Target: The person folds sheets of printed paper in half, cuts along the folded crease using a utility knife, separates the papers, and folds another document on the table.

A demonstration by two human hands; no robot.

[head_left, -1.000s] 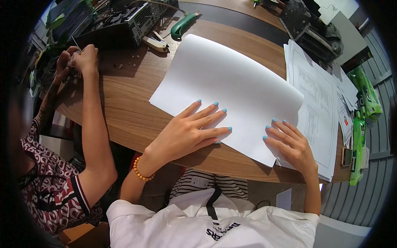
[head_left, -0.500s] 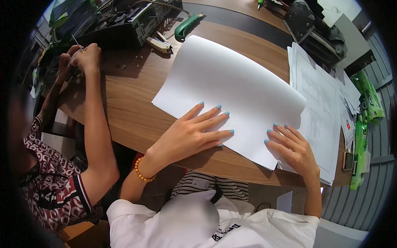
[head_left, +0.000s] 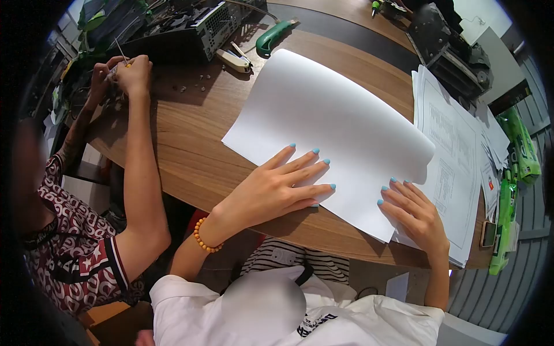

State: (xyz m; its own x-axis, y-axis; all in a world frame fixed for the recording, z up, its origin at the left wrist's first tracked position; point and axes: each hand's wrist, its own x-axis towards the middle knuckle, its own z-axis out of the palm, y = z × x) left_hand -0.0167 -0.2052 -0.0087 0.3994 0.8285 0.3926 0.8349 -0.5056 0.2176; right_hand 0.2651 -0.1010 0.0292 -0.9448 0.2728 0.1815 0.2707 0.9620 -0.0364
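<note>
A large white sheet of paper (head_left: 329,109) lies on the wooden table, its far edge curling up toward the right. My left hand (head_left: 277,187), with a beaded bracelet at the wrist, rests flat on the sheet's near left part, fingers spread. On the near right part, my right hand (head_left: 415,216) presses with fingers stretched and slightly apart. Neither hand grips anything. Under and beside the sheet's right end sits a stack of printed papers (head_left: 453,155).
A stapler (head_left: 234,59) and a green-handled tool (head_left: 272,39) lie behind the sheet, near a metal computer case (head_left: 216,29). At left, another person's hands (head_left: 134,75) hold a thin tool. Green packets (head_left: 519,144) and a phone (head_left: 488,234) are at right.
The whole view has shifted slightly, so things appear a little lower and to the right. My hands stay on the paper in the same flat pose.
</note>
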